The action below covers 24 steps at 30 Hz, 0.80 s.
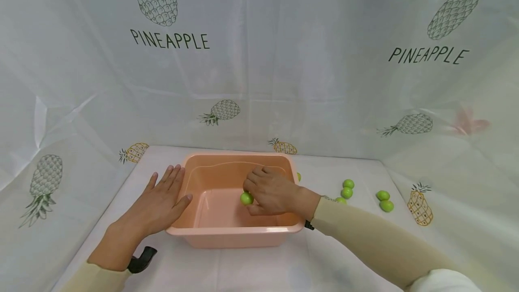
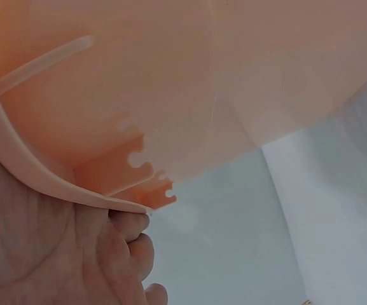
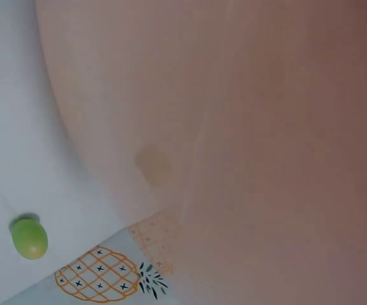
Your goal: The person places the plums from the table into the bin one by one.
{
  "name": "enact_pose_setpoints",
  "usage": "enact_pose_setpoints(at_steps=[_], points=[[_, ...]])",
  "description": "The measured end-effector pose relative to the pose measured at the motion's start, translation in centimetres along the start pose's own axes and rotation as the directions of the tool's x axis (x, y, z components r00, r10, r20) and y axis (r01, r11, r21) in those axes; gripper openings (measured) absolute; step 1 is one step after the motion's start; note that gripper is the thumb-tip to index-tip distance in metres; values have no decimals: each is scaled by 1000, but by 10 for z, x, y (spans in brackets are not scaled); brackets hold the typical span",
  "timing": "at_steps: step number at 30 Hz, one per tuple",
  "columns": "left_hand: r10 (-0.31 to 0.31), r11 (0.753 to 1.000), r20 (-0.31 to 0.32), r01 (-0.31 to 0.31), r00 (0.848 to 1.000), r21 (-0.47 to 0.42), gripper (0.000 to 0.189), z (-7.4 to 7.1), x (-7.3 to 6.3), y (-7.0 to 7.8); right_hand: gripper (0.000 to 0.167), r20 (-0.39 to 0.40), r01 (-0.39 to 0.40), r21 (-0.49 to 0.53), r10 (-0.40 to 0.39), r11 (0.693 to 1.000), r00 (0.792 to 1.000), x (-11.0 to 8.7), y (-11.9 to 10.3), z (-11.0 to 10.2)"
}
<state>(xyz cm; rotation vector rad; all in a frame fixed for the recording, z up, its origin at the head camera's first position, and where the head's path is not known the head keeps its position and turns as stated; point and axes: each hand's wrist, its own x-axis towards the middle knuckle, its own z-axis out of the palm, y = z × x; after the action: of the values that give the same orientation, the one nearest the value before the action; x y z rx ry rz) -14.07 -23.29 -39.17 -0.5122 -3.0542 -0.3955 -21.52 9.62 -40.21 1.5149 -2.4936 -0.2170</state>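
A pink plastic basin [image 1: 237,230] sits on the table. My left hand [image 1: 159,203] rests with straight fingers against its left rim; in the left wrist view, the palm and fingertips lie along the outside of the basin edge [image 2: 34,168]. Inside the basin is my right hand [image 1: 270,191], reaching over the right rim. Its fingers and thumb grip a small, smooth green fruit [image 1: 246,198] above the basin floor. The right wrist view is mostly filled by the basin wall [image 3: 234,127], and the right hand does not show there.
Right of the basin, several more green fruits [image 1: 347,192] lie on the white tabletop, with a pair [image 1: 386,205] farther right. One fruit [image 1: 299,176] peeks out behind the basin's right rim. A pineapple-print curtain [image 1: 259,66] hangs around the back and sides.
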Motion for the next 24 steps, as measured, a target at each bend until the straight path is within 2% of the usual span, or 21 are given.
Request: enact_pose_setpoints(at_steps=[15, 24], points=[[6, 1000, -12, -6, 1000, 6, 79, 2, 1, -1, 23, -11, 3, -68, -4, 998, 1000, 0, -3, 14], [4, 1000, -13, -4, 1000, 7, 78, 2, 2, -1, 25, 16, -12, -69, 13, 998, 1000, 1, -4, 17]])
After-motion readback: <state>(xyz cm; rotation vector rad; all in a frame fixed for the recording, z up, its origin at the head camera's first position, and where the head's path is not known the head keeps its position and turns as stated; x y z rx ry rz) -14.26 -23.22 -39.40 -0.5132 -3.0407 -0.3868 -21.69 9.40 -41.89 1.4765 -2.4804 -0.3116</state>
